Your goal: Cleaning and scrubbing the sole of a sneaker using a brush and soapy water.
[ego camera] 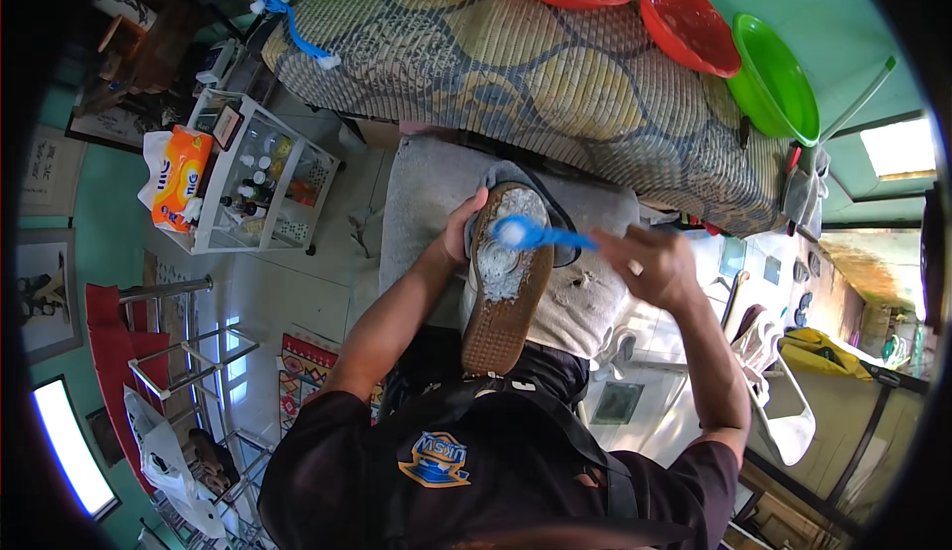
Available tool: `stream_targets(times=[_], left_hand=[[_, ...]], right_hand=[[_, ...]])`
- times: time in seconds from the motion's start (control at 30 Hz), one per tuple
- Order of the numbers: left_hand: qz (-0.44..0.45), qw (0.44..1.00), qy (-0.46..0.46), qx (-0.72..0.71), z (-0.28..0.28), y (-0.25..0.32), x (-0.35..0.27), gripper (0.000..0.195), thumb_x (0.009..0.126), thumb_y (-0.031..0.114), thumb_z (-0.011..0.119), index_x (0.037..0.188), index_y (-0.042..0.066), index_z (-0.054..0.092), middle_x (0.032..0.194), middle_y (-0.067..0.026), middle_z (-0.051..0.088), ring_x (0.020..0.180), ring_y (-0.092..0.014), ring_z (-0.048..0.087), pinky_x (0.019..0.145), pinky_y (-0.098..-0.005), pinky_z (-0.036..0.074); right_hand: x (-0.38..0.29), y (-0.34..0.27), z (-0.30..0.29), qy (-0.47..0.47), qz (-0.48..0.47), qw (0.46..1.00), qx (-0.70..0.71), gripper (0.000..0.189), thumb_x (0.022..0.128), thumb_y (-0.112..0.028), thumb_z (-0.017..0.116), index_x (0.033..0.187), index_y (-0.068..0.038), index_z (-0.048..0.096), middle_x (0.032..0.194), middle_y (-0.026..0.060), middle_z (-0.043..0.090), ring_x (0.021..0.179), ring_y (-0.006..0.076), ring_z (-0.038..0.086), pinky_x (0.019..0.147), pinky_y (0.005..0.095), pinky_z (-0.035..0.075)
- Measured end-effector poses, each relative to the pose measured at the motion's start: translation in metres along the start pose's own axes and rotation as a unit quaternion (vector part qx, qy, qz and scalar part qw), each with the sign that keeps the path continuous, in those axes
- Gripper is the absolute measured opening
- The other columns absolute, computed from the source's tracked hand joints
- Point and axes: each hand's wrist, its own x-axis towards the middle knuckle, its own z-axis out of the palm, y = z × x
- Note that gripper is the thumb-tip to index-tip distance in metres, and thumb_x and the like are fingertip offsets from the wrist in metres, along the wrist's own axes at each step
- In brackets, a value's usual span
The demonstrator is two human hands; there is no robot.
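A shoe (497, 334) is held sole up over my lap, its brown textured rubber outsole facing me. White foam (497, 271) covers the far part of the sole. My left hand (462, 229) grips the shoe by its left side near the far end. Grey material with a dark edge shows behind that end; whether it is the shoe's upper or a cloth is unclear. In my right hand (654, 266) is the handle of a blue scrub brush (554, 237). Its head, blurred and carrying foam, is over the foamy sole.
A grey towel (424, 178) lies under the shoe. Beyond, a patterned mat (476, 51) carries a second blue brush (297, 33), red basins (688, 25) and green basins (773, 77). A white trolley (253, 178) stands left, metal racks (190, 356) lower left, a white chair (792, 416) right.
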Motion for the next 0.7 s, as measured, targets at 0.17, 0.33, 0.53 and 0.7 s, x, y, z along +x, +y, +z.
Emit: stream_targets(times=[0.17, 0.33, 0.53, 0.7], left_hand=[[0.006, 1.0, 0.009, -0.029, -0.001, -0.005, 0.001, 0.08, 0.102, 0.069, 0.044, 0.142, 0.001, 0.057, 0.135, -0.0185, 0.068, 0.122, -0.032, 0.067, 0.11, -0.0473, 0.05], [0.02, 1.0, 0.016, -0.001, -0.012, -0.011, 0.006, 0.084, 0.101, 0.071, 0.042, 0.142, 0.0, 0.057, 0.136, -0.0193, 0.067, 0.123, -0.033, 0.067, 0.11, -0.0487, 0.05], [0.019, 0.999, 0.03, -0.025, -0.023, -0.015, 0.0, 0.089, 0.099, 0.075, 0.04, 0.143, -0.001, 0.056, 0.137, -0.0211, 0.066, 0.123, -0.035, 0.066, 0.11, -0.0502, 0.05], [0.009, 1.0, 0.027, -0.01, -0.002, -0.008, -0.006, 0.082, 0.1, 0.073, 0.045, 0.141, 0.003, 0.059, 0.134, -0.0166, 0.069, 0.121, -0.029, 0.068, 0.108, -0.0464, 0.052]], right_hand=[[-0.002, -0.003, -0.012, 0.001, -0.095, 0.994, -0.057, 0.015, 0.092, -0.028, 0.076, 0.105, -0.022, 0.08, 0.058, -0.0033, 0.053, 0.047, 0.0141, 0.057, 0.038, 0.0329, 0.043], [-0.036, -0.037, -0.001, -0.082, -0.082, 0.993, -0.004, 0.026, 0.093, -0.026, 0.073, 0.118, -0.028, 0.079, 0.057, -0.0021, 0.054, 0.042, 0.0132, 0.051, 0.037, 0.0322, 0.039], [-0.033, -0.022, 0.003, -0.032, -0.058, 0.996, -0.061, 0.015, 0.088, -0.021, 0.079, 0.101, -0.028, 0.083, 0.055, -0.0042, 0.053, 0.043, 0.0137, 0.052, 0.037, 0.0334, 0.038], [-0.016, -0.006, -0.011, 0.031, 0.061, 0.998, 0.0, 0.012, 0.089, -0.023, 0.079, 0.101, -0.021, 0.083, 0.055, -0.0031, 0.055, 0.044, 0.0146, 0.054, 0.039, 0.0332, 0.042]])
